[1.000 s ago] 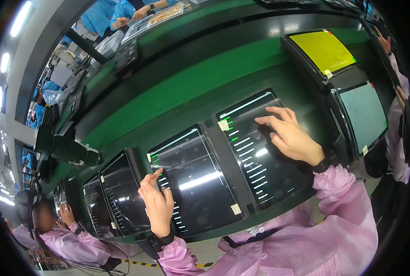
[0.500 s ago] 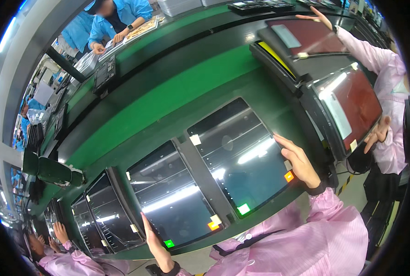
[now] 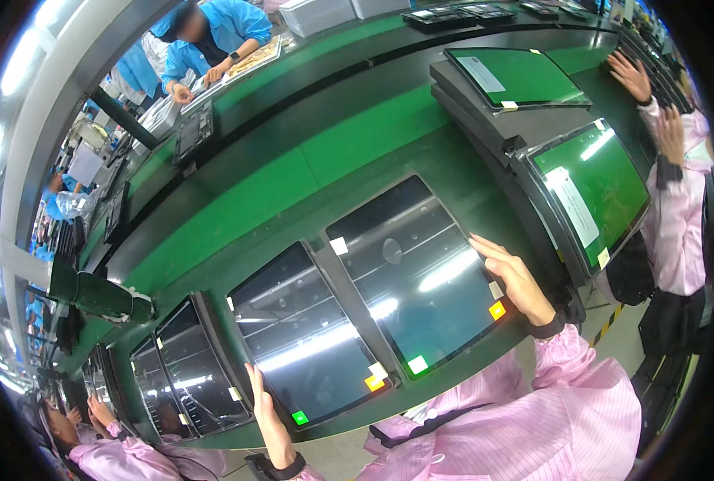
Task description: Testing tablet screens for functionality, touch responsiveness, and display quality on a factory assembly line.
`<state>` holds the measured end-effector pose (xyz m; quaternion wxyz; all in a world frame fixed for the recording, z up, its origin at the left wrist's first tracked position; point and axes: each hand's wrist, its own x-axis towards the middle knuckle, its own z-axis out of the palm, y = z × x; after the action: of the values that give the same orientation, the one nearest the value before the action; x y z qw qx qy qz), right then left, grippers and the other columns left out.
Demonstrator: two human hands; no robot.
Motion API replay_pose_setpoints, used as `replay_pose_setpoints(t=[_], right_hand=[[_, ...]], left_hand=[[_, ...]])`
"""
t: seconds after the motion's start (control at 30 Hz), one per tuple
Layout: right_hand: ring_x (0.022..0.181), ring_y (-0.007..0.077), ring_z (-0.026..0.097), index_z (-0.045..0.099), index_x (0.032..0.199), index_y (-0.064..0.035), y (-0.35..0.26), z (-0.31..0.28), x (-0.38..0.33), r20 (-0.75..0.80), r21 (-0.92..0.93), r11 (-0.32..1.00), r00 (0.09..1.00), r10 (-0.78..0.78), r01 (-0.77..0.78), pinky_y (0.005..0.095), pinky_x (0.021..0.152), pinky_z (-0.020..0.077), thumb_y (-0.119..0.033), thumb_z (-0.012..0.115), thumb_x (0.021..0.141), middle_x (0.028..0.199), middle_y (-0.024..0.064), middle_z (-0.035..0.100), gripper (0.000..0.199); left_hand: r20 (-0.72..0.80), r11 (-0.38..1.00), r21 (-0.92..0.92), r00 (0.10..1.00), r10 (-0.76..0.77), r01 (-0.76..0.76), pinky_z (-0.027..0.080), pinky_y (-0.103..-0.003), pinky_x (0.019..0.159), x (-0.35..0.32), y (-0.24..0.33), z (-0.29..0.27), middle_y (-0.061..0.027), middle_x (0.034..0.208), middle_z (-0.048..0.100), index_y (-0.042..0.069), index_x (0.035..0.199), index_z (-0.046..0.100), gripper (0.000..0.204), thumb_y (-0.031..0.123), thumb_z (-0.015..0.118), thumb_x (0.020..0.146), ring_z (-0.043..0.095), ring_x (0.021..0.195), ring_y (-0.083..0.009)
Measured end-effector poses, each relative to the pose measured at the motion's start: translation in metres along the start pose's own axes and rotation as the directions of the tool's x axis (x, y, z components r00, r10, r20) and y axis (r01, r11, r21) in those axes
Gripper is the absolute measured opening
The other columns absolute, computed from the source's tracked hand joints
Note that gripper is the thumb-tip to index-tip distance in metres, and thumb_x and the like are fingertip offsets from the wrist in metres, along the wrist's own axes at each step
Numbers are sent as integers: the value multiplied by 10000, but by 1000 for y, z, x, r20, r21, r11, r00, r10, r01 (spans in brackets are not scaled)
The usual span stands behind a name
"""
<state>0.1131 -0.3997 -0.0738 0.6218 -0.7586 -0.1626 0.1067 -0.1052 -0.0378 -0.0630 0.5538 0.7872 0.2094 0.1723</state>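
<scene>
Two tablet-like screens lie side by side in front of me, mostly dark and full of lamp reflections. My left hand point(image 3: 269, 417) is at the outer edge of the left screen point(image 3: 293, 309), its fingers straight and together, holding nothing. Flat along the right side of the right screen point(image 3: 421, 297) lies my right hand point(image 3: 513, 276), fingers stretched out, the tips at its edge. Each screen shows an orange square and a green square along its near edge. Pale tabs stick to the screens' sides. A dark support point(image 3: 357, 301) shows between them.
At right, two green-lit screens point(image 3: 585, 188) rest on dark stands beside a co-worker's raised hands point(image 3: 633, 76). More dark screens point(image 3: 201, 369) lie at left, near another person in pink. A dark green cylinder point(image 3: 92, 295) stands beyond them. People in blue work across the green bench point(image 3: 269, 188).
Both screens at the far right have turned from dark red to green. The co-worker's hands there have come off them and drawn back. My hands stay at the two near screens' edges.
</scene>
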Motion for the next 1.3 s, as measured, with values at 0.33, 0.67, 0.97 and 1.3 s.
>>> replay_pose_setpoints(t=[0.33,0.67,0.97,1.3], right_hand=[[1233,317,378,480,1251,-43,-24,21,35,32,-268,898,935,-354,349,387,1037,322,-106,557,814,1267,147,434,448],[1142,324,450,464,1228,-14,-43,29,24,83,-521,782,932,-353,343,395,1007,342,-17,548,803,1248,157,485,433],[1181,311,459,523,1205,-19,-115,-52,-77,-91,-612,740,904,-417,280,387,968,387,20,501,757,1244,174,496,449],[1267,363,303,520,1171,-85,-121,-119,-10,-72,-823,565,975,-209,61,474,1024,293,-81,443,784,1301,209,391,395]], left_hand=[[14,873,424,966,260,-241,299,-377,1047,69,49,12,-172,1264,503,-39,1233,454,410,-22,481,825,445,1219,-289],[204,757,568,946,251,-323,287,-376,1052,125,36,-2,-203,1336,448,-36,1292,440,423,24,468,874,401,1255,-331],[418,805,433,881,220,-406,417,-376,902,189,43,36,-289,1049,604,-116,1050,587,408,198,356,930,573,1003,-402],[343,790,417,883,322,-450,323,-390,1014,150,64,24,-192,1290,465,-24,1258,459,392,156,487,911,437,1188,-329]])
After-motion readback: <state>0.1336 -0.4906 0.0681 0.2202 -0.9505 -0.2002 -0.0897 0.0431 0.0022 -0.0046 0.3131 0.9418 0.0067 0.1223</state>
